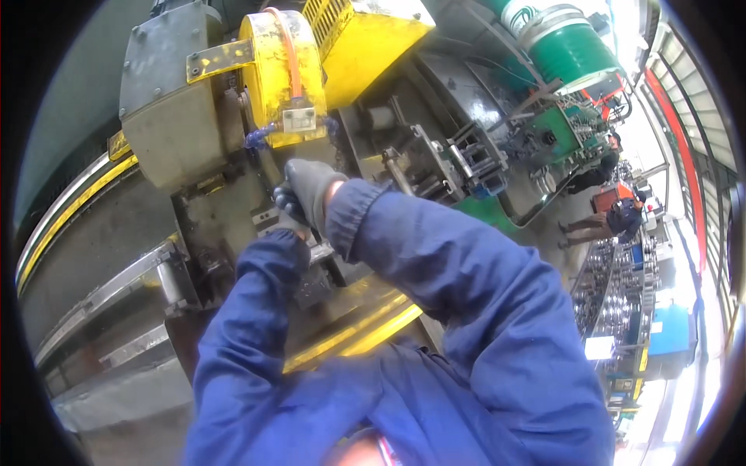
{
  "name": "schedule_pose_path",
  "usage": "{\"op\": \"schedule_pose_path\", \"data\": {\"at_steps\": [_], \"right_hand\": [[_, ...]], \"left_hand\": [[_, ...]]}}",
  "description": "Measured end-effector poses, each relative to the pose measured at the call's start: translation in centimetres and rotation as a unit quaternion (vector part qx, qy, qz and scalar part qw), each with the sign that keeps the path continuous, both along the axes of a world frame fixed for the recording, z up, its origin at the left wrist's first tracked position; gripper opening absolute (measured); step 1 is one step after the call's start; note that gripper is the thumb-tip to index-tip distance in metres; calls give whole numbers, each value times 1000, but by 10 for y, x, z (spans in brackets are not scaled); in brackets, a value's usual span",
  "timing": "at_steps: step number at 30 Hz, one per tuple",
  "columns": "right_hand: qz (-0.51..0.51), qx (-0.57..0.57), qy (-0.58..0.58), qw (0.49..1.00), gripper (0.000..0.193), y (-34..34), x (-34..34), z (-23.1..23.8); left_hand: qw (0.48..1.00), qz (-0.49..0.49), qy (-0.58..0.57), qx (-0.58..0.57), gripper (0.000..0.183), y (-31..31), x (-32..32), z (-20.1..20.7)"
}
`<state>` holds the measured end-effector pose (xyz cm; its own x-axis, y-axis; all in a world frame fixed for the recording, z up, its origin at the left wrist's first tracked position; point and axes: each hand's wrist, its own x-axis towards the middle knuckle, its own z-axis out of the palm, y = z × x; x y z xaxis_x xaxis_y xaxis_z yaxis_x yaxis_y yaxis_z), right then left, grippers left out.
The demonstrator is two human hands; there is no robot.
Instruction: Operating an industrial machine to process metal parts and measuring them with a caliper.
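Observation:
My right hand (312, 189), in a grey work glove, is closed in a fist just below the yellow wheel guard (272, 74) of a large grinding-type machine. Close under it is my left hand (291, 211), also gloved and partly hidden by the right one. Its fingers are curled too. Whatever the two hands grip between them is covered by the gloves. Beneath them lies a metal block (266, 220) on the machine bed. A small light-coloured fitting (298, 119) with blue hose ends is fixed to the lower guard, above my hands.
A grey housing (171, 101) stands left of the guard, a yellow chute-like cover (365, 46) right of it. Metal rollers and brackets (447, 163) lie farther right. Yellow rails (365, 330) run near my body. A green drum (571, 50) and another person (618, 219) are at the far right.

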<state>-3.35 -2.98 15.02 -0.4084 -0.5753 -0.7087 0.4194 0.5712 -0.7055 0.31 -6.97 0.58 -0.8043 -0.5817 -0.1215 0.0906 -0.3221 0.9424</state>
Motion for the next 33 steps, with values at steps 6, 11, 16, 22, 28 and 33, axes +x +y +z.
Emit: {"op": "schedule_pose_path", "data": {"at_steps": [6, 11, 16, 22, 28, 33], "right_hand": [[-25, 12, -44, 999, 36, 12, 19, 24], [-4, 18, -27, 999, 34, 30, 23, 37], [-100, -24, -92, 990, 32, 19, 20, 22], [-122, -45, -164, 978, 28, 6, 5, -10], [-59, 0, -190, 980, 23, 1, -10, -13], [111, 100, -95, 984, 22, -17, -44, -56]], "left_hand": [[999, -8, 7, -32, 25, 4, 9, -6], [998, -19, 32, -53, 24, 5, 4, -6], [996, -28, 43, -79, 24, 1, 8, -10], [993, -23, 36, -112, 23, 4, 11, -14], [990, 8, 13, -137, 23, -10, 8, -18], [987, 46, -2, -155, 22, -29, -3, -14]]}}
